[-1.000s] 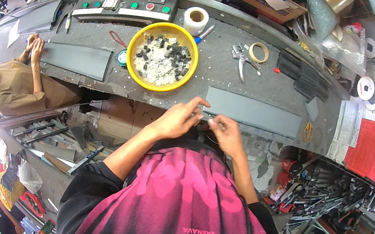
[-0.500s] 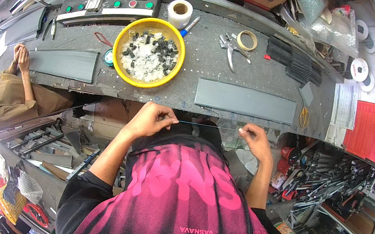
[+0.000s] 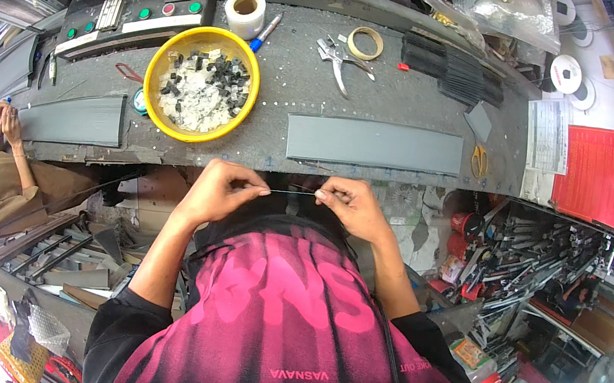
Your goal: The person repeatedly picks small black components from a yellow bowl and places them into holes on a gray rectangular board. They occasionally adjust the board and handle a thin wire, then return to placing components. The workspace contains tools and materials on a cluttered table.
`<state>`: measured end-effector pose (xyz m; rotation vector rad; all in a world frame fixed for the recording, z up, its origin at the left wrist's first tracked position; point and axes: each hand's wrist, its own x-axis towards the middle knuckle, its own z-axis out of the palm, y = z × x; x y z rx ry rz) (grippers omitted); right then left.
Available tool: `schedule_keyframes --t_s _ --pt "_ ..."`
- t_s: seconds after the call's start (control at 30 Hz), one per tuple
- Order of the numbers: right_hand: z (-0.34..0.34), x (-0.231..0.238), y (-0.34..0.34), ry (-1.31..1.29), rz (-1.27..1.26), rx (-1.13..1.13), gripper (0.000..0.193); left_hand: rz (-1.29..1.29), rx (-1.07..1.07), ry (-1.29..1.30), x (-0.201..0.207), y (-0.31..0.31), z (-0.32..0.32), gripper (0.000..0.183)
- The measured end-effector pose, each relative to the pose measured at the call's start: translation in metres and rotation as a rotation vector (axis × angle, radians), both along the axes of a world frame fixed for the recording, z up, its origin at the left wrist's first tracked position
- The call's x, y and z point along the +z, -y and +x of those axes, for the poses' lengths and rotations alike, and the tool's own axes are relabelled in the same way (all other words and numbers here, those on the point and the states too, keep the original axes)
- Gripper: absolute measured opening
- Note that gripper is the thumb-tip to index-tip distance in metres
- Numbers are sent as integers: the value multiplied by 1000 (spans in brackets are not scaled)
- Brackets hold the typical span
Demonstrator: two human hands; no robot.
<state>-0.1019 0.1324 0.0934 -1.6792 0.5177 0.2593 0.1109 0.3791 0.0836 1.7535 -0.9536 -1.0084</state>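
Observation:
A thin pale strand (image 3: 293, 192), like thread or fine wire, runs nearly level between my two hands, just off the bench's near edge and over my lap. One end is pinched between thumb and fingers of my left hand (image 3: 221, 192). The other is pinched in my right hand (image 3: 356, 206), about a hand's width away. Beyond them on the bench lies a long flat grey panel (image 3: 373, 147), touched by neither hand. To its left stands a yellow bowl (image 3: 150, 84) of small black and clear pieces.
On the grey bench (image 3: 287, 66) are a white roll (image 3: 244, 14), a blue marker (image 3: 265, 33), pliers (image 3: 334, 66), a tape roll (image 3: 365, 43), black ribbed strips (image 3: 467, 82) and yellow-handled scissors (image 3: 479, 161). At left, a co-worker's hands (image 3: 8, 124) are beside another grey panel (image 3: 75, 119).
My right hand has come left toward my left hand, so the visible strand between them is shorter. The whole view has shifted, with bench things appearing farther left.

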Motion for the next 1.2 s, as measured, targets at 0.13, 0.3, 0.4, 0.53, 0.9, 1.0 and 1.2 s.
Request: schedule_keyframes --t_s 0.13,0.3,0.4,0.53,0.9,1.0,1.2 --pt "0 -2 0 152 -68 97 31 -19 14 -42 -3 -2 -11 14" --pt "29 -8 -32 255 96 174 39 -116 -36 23 -1 26 -26 15" --pt "34 -9 -33 36 -52 65 30 -5 4 -2 5 24 -16 12" --pt "28 -9 -25 69 -26 12 27 25 38 -18 8 15 -7 14" --pt "13 1 28 502 -271 -259 18 82 637 557 -24 -6 71 20" --pt "13 11 35 463 293 -462 20 96 612 873 -43 6 107 23" --pt "17 34 23 450 175 -425 19 391 542 941 -67 22 132 22"
